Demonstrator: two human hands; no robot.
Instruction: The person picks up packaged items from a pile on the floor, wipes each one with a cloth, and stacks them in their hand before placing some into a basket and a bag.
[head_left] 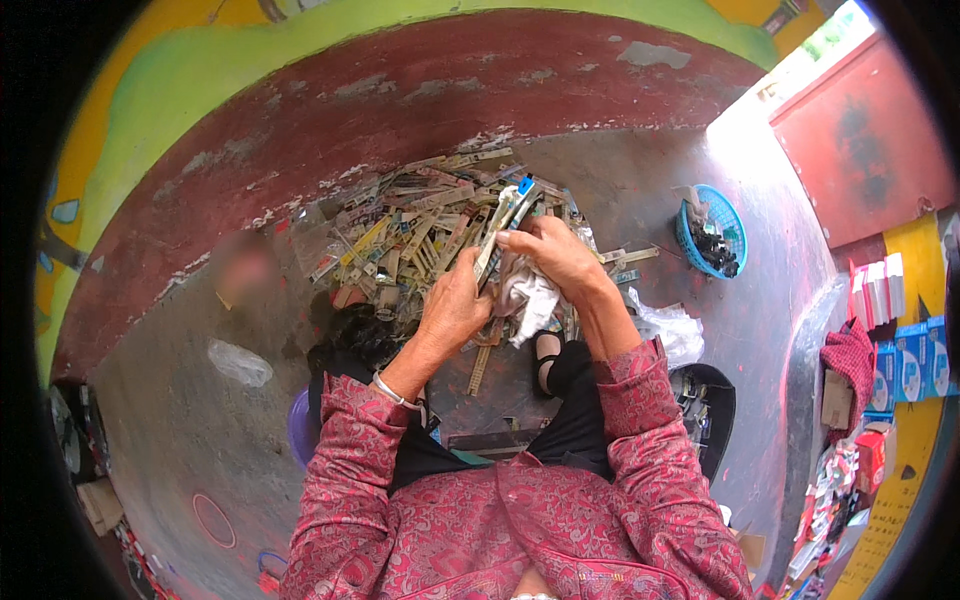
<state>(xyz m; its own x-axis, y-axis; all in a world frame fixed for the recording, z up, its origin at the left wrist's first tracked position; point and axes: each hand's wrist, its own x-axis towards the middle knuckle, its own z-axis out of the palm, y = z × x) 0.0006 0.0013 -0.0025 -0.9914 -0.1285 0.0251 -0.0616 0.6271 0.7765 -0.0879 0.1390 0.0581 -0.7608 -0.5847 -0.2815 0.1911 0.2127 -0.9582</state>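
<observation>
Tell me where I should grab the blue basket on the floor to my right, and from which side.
Take the blue basket by its near rim, coming from above on the side facing you. It sits upright and open-topped on the floor, dark pieces fill its far half, and the near rim looks bare. Both hands are busy: the left hand and right hand hold a packet over the pile.

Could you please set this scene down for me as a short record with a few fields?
left hand: closed on a flat packet
right hand: on the same packet, over a white cloth
pile of packets: on the floor, by the red wall
blue basket: on the person's right, dark pieces inside
clear bag: on the floor, left
</observation>
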